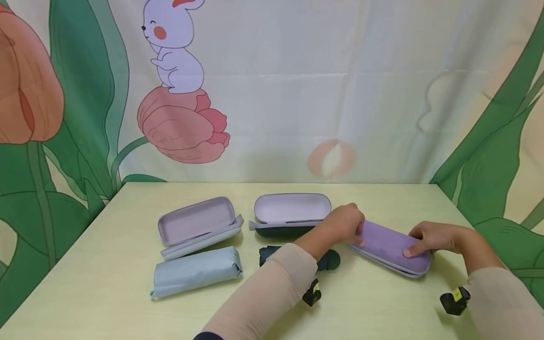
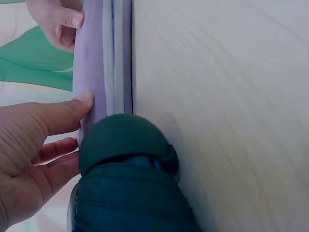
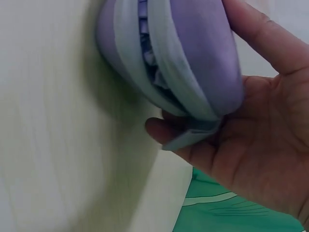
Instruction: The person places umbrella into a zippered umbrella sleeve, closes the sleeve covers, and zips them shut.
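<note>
- Cases: three in total. One elongated purple hard case with rounded ends (image 1: 388, 248); one light-blue case with a lilac interior (image 1: 195, 222); one dark-green case with a pale lilac interior (image 1: 293, 208).
- Rolled fabric bundles: two lie outside the cases, one light blue (image 1: 195, 274) and one dark teal with a rounded end cap (image 1: 329, 260).
- Hands: two, both on the purple case.
- Purple case: smooth lid, pale grey-lilac edging along both rims. The lid is nearly closed; a narrow gap at the right end exposes folded purple fabric (image 3: 148, 58). A grey tab projects there.
- Position: on the right half of the tabletop (image 1: 106, 283), slanted, right of the dark-green case.
- Left hand (image 1: 345, 223): partly open, pinches the left end between thumb and fingers.
- Right hand (image 1: 437, 237): partly open, grips the right end, thumb on the lid.
- Other two cases: lids raised.
</note>
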